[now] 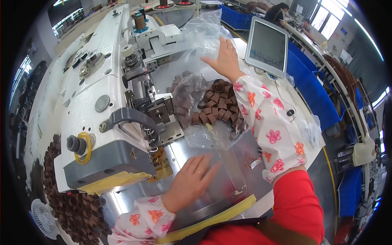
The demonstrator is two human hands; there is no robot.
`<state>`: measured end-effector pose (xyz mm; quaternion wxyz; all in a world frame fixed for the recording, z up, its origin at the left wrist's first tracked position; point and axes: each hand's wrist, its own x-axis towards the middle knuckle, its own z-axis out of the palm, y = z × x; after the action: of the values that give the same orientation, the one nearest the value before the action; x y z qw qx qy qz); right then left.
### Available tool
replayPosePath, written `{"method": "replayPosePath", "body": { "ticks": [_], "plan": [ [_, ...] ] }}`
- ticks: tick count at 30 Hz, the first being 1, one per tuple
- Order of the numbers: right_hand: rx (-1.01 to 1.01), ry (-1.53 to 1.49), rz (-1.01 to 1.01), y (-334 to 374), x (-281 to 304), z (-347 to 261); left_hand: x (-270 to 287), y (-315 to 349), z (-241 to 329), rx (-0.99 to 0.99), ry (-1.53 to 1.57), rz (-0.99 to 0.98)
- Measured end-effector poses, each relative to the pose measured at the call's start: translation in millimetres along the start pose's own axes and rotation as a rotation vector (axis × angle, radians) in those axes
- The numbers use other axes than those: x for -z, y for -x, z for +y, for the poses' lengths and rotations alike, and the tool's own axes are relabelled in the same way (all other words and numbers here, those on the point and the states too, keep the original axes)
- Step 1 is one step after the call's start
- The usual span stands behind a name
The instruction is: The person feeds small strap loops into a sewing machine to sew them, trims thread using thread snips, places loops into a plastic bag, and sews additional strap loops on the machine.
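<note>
My left hand [190, 183] hovers over or rests on the sewing machine's metal work plate [196, 149], its fingers stretched out and slightly blurred, holding nothing. Farther off, my right hand [226, 61] lies with fingers spread at the edge of a clear plastic bag [200, 34]; I cannot tell how firmly it touches. Many small brown rings [222, 100], like short loops of band, sit heaped in and under the bag's film, beside my right forearm. To the left stands a white industrial sewing machine [87, 87] with a grey front end and needle area facing the rings.
A heap of brown rings [77, 208] lies left of the machine, beside a white plastic basket [44, 218]. A tablet-like screen [267, 47] stands at the right back, near blue bins [312, 90]. Yellow tape [212, 220] edges the table. People [277, 15] sit in the background.
</note>
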<state>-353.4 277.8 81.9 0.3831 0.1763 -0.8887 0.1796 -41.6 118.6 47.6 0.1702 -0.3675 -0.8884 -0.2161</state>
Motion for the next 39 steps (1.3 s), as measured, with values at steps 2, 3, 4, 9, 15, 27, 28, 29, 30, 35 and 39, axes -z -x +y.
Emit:
{"method": "replayPosePath", "body": {
  "ticks": [2, 3, 4, 9, 15, 27, 28, 29, 30, 35, 39],
  "plan": [
    [-0.183, 0.052, -0.084, -12, -15, -15, -21, -21, -7, 0.029, -0.097, 0.034],
    [-0.37, 0.121, -0.181, -18, -21, -20, -30, -27, -13, 0.052, -0.175, 0.068],
    [-0.367, 0.117, -0.177, -19, -24, -19, -39, -29, -16, 0.053, -0.181, 0.07],
    [-0.522, -0.205, -0.513, -5, -61, 4, -57, -22, -33, 0.192, -0.013, 0.036],
    [-0.358, -0.393, -0.626, -18, -38, 13, -53, -16, -39, 0.256, -0.179, 0.011],
    [-0.246, -1.552, -0.133, -20, 171, -81, -33, -8, -25, 0.322, 0.057, 0.135],
    [-0.247, -1.539, -0.13, -24, 168, -78, -34, -11, -22, 0.315, 0.069, 0.144],
    [-0.263, -1.471, -0.036, -29, 152, -79, -35, -10, -24, 0.338, 0.076, 0.134],
    [-0.279, -1.4, 0.055, -32, 140, -78, -36, -9, -24, 0.338, 0.082, 0.128],
    [-0.305, -1.615, 0.088, -30, 143, -94, -39, -3, -31, 0.333, 0.061, 0.117],
    [-0.219, -1.548, 0.173, -32, 128, -101, -39, -3, -30, 0.345, 0.022, 0.111]
  ]
}}
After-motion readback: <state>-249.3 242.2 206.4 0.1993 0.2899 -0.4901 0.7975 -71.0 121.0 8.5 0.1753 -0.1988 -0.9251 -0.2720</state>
